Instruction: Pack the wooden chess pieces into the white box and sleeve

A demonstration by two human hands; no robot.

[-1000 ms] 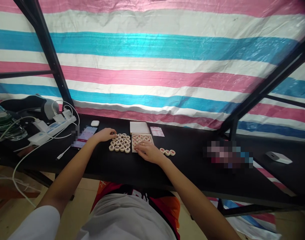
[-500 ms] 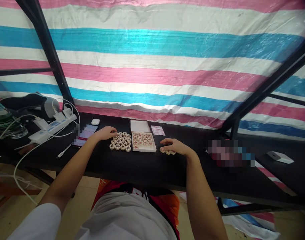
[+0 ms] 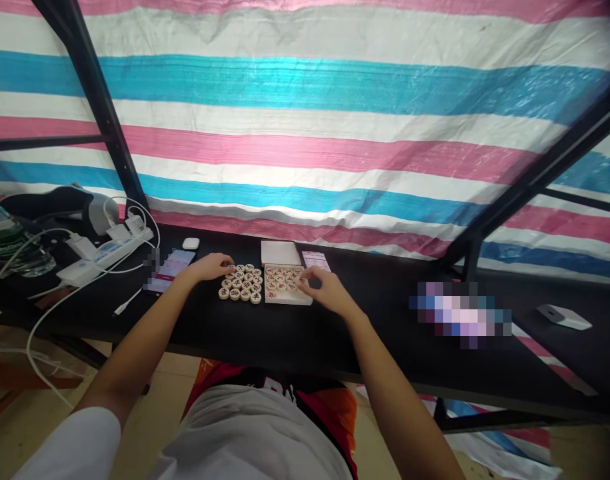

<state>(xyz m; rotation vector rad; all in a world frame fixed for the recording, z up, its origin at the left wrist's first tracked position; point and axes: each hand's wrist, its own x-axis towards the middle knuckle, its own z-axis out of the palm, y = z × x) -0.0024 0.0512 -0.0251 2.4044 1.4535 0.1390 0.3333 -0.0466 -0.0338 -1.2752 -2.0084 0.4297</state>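
Chinese chess pieces with dark characters (image 3: pixel 245 284) lie in close rows on the black table. At their upper left corner rests my left hand (image 3: pixel 212 266), its fingers loosely bent and touching the corner piece, not wrapped round it. To the right of these rows sits a shallow white box (image 3: pixel 289 299) with red-marked Chinese chess pieces (image 3: pixel 281 279) laid in rows inside. Over the box's right edge is my right hand (image 3: pixel 325 291), thumb and fingertips pinched on a Chinese chess piece (image 3: pixel 299 283) at the end of a row. My fingers partly cover that piece.
Behind the box lie its white lid (image 3: pixel 279 253) and a printed card (image 3: pixel 316 260). A phone (image 3: pixel 171 269), earbud case (image 3: pixel 191 244), power strip (image 3: pixel 107 257) with cables and a bottle (image 3: pixel 15 247) are leftward. A white block (image 3: pixel 565 317) stands far right.
My right hand has moved left, from a few loose pieces on the table to the right edge of the box. My left hand has stayed in place.
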